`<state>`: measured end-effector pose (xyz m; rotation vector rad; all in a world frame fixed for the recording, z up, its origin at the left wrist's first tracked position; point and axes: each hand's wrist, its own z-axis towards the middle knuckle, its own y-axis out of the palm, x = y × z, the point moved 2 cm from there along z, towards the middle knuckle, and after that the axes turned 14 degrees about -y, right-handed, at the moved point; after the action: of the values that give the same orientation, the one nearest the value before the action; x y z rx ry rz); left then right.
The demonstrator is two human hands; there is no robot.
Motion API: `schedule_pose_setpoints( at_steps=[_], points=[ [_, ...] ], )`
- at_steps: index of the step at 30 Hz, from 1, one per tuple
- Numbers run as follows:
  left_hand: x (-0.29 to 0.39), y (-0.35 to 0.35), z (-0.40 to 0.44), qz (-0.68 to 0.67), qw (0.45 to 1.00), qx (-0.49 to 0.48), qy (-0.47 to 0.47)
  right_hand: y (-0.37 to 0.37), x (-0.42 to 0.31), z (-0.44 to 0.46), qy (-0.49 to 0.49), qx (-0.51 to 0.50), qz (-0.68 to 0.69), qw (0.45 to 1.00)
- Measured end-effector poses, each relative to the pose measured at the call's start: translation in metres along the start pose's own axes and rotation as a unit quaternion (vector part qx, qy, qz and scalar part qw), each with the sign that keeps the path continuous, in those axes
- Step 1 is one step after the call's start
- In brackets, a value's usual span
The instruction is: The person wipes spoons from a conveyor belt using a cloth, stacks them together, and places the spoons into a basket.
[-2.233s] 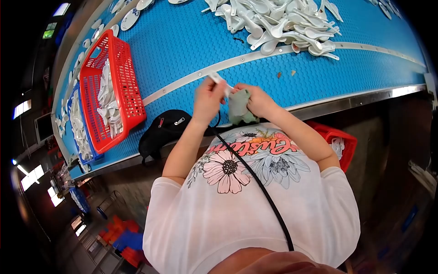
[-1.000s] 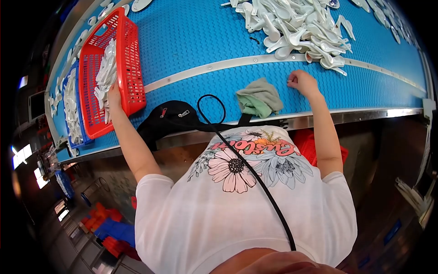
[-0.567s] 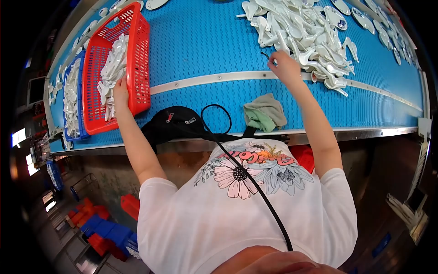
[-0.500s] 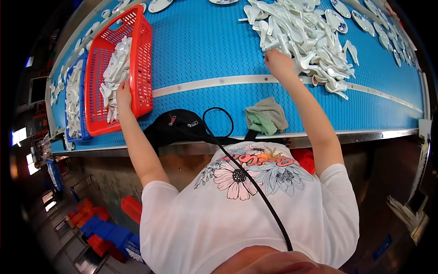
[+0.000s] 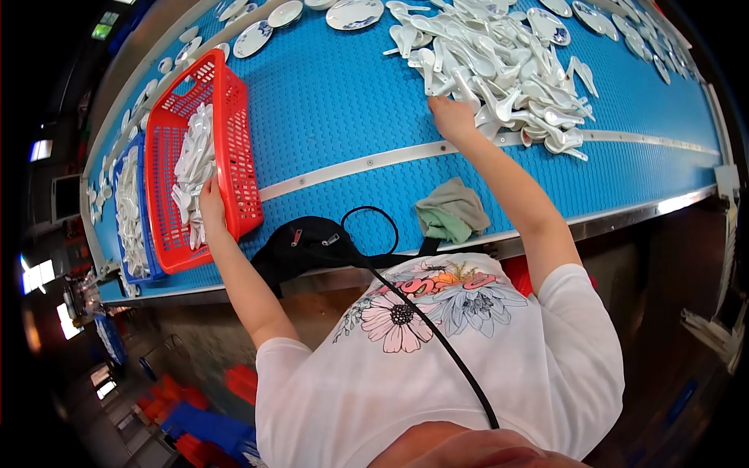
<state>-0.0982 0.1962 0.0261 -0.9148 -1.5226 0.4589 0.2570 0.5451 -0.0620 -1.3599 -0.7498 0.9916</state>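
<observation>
My left hand (image 5: 211,204) reaches into the red basket (image 5: 236,164), at the near end of the white spoons (image 5: 195,156) lying there; its fingertips are partly hidden among them. My right hand (image 5: 452,117) is at the left edge of a large pile of white spoons (image 5: 507,86) on the blue mat (image 5: 312,101). Its fingers are bent together by a spoon handle, and what they hold is too small to make out. A grey-green cloth (image 5: 452,209) lies crumpled on the mat near the table's front edge.
A blue basket of spoons (image 5: 131,210) stands left of the red one. Patterned plates (image 5: 354,14) line the far side. A black pouch (image 5: 300,243) and a looped black cable (image 5: 395,226) lie at the front edge. A white metal strip (image 5: 335,172) crosses the mat.
My hands have left the cloth, which now lies on the mat. My left hand went into the red basket, and my right hand moved to the pile's left edge. The view has shifted.
</observation>
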Motion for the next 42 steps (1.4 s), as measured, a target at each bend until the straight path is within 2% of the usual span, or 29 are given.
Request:
schedule_pose_setpoints(
  at_steps=[2, 5, 7, 9, 10, 11, 12, 15, 16, 18, 19, 21, 22, 23, 24, 25, 27, 29, 30, 31, 32, 35, 37, 38, 39, 40, 41, 42],
  points=[
    [0.000, -0.001, -0.003, -0.007, 1.000, 0.003, -0.010, -0.027, -0.003, -0.019, 0.009, 0.101, 0.224, 0.969],
    [0.003, -0.002, -0.007, -0.033, 0.999, -0.024, -0.032, -0.058, 0.005, -0.078, 0.082, 0.099, 0.569, 0.812],
    [0.007, -0.003, -0.012, -0.045, 0.997, -0.036, -0.052, -0.081, 0.010, -0.140, 0.183, 0.057, 0.692, 0.696],
    [0.002, -0.003, -0.006, -0.034, 0.997, -0.030, -0.054, -0.071, 0.024, -0.215, 0.211, 0.025, 0.717, 0.664],
    [-0.003, -0.004, 0.002, -0.026, 0.998, -0.021, -0.058, -0.066, 0.025, -0.256, 0.258, 0.006, 0.705, 0.661],
    [-0.015, -0.004, 0.016, -0.035, 0.996, -0.038, -0.068, -0.059, 0.024, -0.296, 0.260, -0.007, 0.749, 0.609],
    [-0.024, -0.004, 0.028, -0.031, 0.996, -0.045, -0.064, -0.048, 0.023, -0.332, 0.247, -0.021, 0.772, 0.585],
    [-0.036, -0.005, 0.044, -0.053, 0.992, -0.084, -0.078, -0.012, 0.009, -0.426, 0.395, -0.119, 0.758, 0.505],
    [-0.034, -0.005, 0.044, -0.047, 0.992, -0.090, -0.072, 0.011, 0.005, -0.459, 0.437, -0.154, 0.731, 0.501],
    [-0.032, -0.006, 0.044, -0.059, 0.988, -0.110, -0.093, 0.041, -0.005, -0.505, 0.484, -0.209, 0.647, 0.551],
    [-0.034, -0.006, 0.046, -0.088, 0.985, -0.127, -0.080, 0.064, -0.010, -0.532, 0.485, -0.204, 0.651, 0.547],
    [-0.025, -0.005, 0.038, -0.104, 0.981, -0.140, -0.085, 0.110, -0.016, -0.577, 0.518, -0.287, 0.490, 0.640],
    [-0.018, -0.003, 0.026, -0.124, 0.976, -0.153, -0.097, 0.121, -0.022, -0.581, 0.516, -0.284, 0.495, 0.638],
    [-0.009, -0.001, 0.013, -0.125, 0.984, -0.099, -0.078, 0.132, -0.027, -0.586, 0.518, -0.315, 0.465, 0.645],
    [-0.006, 0.000, 0.007, -0.125, 0.985, -0.088, -0.074, 0.143, -0.035, -0.587, 0.519, -0.344, 0.435, 0.651],
    [-0.004, 0.000, 0.006, -0.121, 0.986, -0.086, -0.072, 0.160, -0.042, -0.584, 0.494, -0.350, 0.407, 0.684],
    [-0.005, 0.001, 0.012, -0.110, 0.985, -0.111, -0.073, 0.196, -0.045, -0.560, 0.256, -0.532, 0.303, 0.748],
    [-0.008, 0.001, 0.018, -0.097, 0.984, -0.133, -0.074, 0.304, -0.046, -0.564, 0.455, -0.295, 0.282, 0.791],
    [-0.011, 0.001, 0.020, -0.093, 0.983, -0.139, -0.074, 0.213, -0.040, -0.470, 0.136, -0.445, 0.253, 0.848],
    [-0.013, 0.000, 0.022, -0.088, 0.983, -0.144, -0.074, 0.185, -0.031, -0.447, 0.428, -0.161, 0.451, 0.766],
    [-0.013, -0.001, 0.021, -0.084, 0.983, -0.146, -0.074, 0.315, -0.021, -0.464, 0.411, 0.201, 0.453, 0.765],
    [-0.017, -0.002, 0.030, -0.072, 0.983, -0.154, -0.065, 0.219, -0.005, -0.423, 0.421, 0.258, 0.409, 0.768],
    [-0.021, -0.001, 0.038, -0.062, 0.985, -0.154, -0.054, 0.180, -0.001, -0.428, 0.396, 0.049, 0.243, 0.884],
    [-0.024, -0.003, 0.042, -0.059, 0.986, -0.152, -0.047, 0.155, -0.004, -0.431, 0.480, 0.056, 0.284, 0.828],
    [-0.027, -0.004, 0.048, -0.051, 0.987, -0.148, -0.039, 0.120, -0.002, -0.430, 0.517, 0.031, 0.408, 0.751],
    [-0.031, -0.005, 0.055, -0.044, 0.988, -0.143, -0.030, 0.104, -0.006, -0.440, 0.526, 0.090, 0.511, 0.674],
    [-0.035, -0.005, 0.062, -0.040, 0.990, -0.135, -0.021, 0.065, -0.008, -0.435, 0.513, 0.071, 0.565, 0.642],
    [-0.042, -0.005, 0.069, -0.038, 0.991, -0.125, -0.013, 0.034, -0.006, -0.432, 0.483, 0.022, 0.592, 0.645]
  ],
)
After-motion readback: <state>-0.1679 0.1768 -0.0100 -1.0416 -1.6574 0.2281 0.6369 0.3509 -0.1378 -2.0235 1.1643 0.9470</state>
